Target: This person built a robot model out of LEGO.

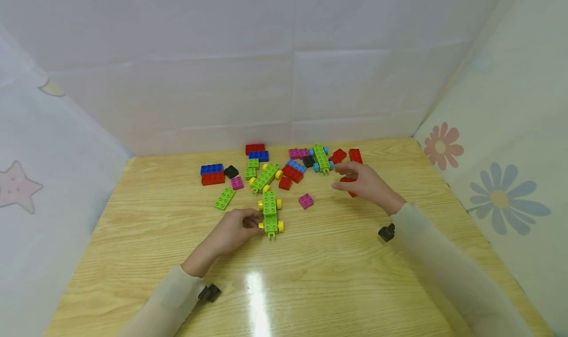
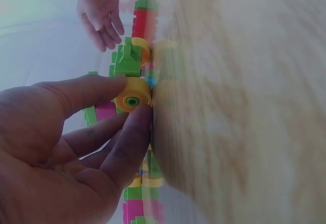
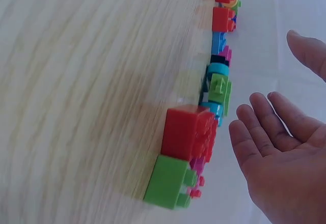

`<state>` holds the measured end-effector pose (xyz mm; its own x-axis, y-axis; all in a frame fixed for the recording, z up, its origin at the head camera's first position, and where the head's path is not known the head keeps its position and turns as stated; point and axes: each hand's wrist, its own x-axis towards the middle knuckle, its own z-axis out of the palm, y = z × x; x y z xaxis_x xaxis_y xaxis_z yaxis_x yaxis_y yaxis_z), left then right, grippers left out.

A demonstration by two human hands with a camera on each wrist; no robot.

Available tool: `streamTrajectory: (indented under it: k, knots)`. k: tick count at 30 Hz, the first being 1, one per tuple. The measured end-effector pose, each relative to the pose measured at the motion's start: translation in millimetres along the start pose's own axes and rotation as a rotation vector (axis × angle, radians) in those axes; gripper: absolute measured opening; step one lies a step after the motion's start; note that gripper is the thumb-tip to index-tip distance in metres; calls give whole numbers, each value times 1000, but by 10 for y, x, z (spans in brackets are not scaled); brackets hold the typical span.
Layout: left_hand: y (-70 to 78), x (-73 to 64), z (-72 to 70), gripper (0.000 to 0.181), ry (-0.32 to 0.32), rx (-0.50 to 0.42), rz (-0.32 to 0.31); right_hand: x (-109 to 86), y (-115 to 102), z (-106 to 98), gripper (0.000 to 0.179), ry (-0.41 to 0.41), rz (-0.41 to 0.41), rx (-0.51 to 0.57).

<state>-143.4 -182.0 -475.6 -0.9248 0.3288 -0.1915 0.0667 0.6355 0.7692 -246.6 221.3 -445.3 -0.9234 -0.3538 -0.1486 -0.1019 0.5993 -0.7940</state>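
Toy car (image 1: 269, 206), one; standing on the counter (image 1: 337, 278), just to the right of the left hand (image 1: 232, 231) and within its grasp; thumb and finger pinch a yellow wheel (image 2: 127, 92) at the near end, left side; the gap between them is only the wheel's width. Appearance: bright green, long and narrow, studded on top; four yellow wheels, two to a side; a small clip at the near end; length pointing away from the person.

Right hand (image 1: 366, 183), one; fingers extended and parted, thumb well apart, holding nothing; positioned above a partly covered red brick (image 1: 348, 179), well apart from the gripped car; in the right wrist view a green block (image 3: 167, 182) sits beside a red one.

Also on the counter: second yellow-wheeled car (image 1: 266, 177), green, set diagonally just beyond the first; blue-wheeled car (image 1: 321, 158), green, beyond and left of the right hand; pink brick (image 1: 305, 201), square, between the hands; flat-lying green brick (image 1: 225, 198), left of the gripped car; blue brick (image 1: 212, 168), against a long red brick (image 1: 213, 178); black piece (image 1: 231, 171), beside that pair.
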Motion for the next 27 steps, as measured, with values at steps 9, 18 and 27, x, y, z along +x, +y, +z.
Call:
streamTrajectory:
  k: [9, 18, 27]
  knots:
    - [-4, -6, -2, 37, -6, -1, 3, -34, 135, -117, 73, 26, 43, 5]
    - [-7, 3, -2, 39, -5, 0, -1, -72, 241, -234, 73, 54, 67, 34]
    - [1, 4, -5, 40, -5, 0, -10, -107, 349, -272, 72, 69, 54, 42]
